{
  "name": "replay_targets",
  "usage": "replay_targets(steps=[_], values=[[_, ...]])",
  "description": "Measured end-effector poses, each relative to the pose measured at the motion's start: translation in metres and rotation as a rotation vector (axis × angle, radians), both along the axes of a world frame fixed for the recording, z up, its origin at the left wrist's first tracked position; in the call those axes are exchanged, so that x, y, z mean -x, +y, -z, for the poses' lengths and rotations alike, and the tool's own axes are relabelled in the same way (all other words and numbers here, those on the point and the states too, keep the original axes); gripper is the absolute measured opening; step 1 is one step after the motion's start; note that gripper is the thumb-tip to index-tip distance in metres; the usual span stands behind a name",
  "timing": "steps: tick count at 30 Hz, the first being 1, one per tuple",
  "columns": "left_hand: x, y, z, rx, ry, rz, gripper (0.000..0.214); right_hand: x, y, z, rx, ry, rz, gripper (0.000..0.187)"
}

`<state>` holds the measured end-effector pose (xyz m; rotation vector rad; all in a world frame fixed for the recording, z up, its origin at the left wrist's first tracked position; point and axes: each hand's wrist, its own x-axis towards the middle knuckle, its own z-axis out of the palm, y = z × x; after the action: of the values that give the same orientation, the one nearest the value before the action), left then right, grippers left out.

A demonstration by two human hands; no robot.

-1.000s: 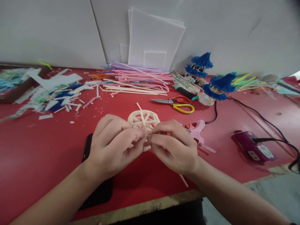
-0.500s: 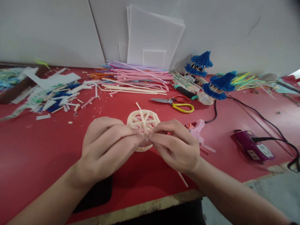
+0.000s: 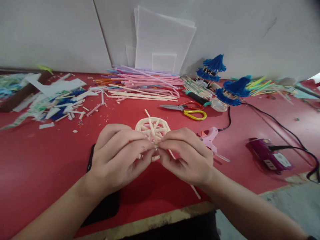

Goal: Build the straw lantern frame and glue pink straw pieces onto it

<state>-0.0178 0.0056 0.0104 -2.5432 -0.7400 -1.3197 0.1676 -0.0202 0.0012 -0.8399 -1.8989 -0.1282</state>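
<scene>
A round, spoked frame made of cream sticks (image 3: 152, 130), shaped like a small wheel, stands before me with one stick end jutting past its far rim. My left hand (image 3: 120, 156) is closed, its thumb and fingertips pinched at the frame's near side. Facing it, my right hand (image 3: 187, 155) pinches the same spot, and the tips of both hands nearly touch. The fingers hide most of the frame's front and lower part. Just right of my right hand lies a pink glue gun (image 3: 210, 140). A dark phone (image 3: 107, 208) lies partly under my left forearm.
Scissors (image 3: 185, 109) with red and yellow handles lie beyond the frame. Pink and cream sticks (image 3: 150, 83) are piled behind. Scraps (image 3: 62, 103) litter the left. Blue-roofed models (image 3: 232, 91) stand at the back right. A purple power box (image 3: 270, 155) with cords sits right.
My left hand has shifted slightly right and turned, its thumb now lower and more of the phone showing. My right hand stays pinched at nearly the same place.
</scene>
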Motion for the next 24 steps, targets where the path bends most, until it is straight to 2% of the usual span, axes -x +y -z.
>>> replay_targets(steps=[3, 8, 13, 18, 21, 24], values=[[-0.004, 0.0, -0.002, 0.039, -0.046, -0.004, 0.012, -0.001, 0.0, 0.0, 0.01, 0.015, -0.003, 0.01], [-0.005, 0.002, -0.007, 0.202, -0.06, -0.011, 0.006, 0.0, 0.0, 0.003, 0.003, 0.034, -0.011, 0.01], [0.006, 0.007, -0.021, 0.177, 0.115, -0.002, 0.003, 0.002, 0.001, 0.003, 0.005, 0.033, -0.01, 0.01], [0.01, 0.018, -0.046, 0.067, 0.39, 0.109, 0.016, -0.002, 0.002, 0.005, 0.019, 0.057, -0.069, 0.016], [0.006, 0.026, -0.056, 0.081, 0.44, 0.159, 0.027, -0.005, 0.002, 0.008, 0.037, 0.078, -0.121, 0.021], [0.002, 0.035, -0.058, 0.151, 0.437, 0.213, 0.03, -0.007, 0.003, 0.011, 0.05, 0.087, -0.136, 0.022]])
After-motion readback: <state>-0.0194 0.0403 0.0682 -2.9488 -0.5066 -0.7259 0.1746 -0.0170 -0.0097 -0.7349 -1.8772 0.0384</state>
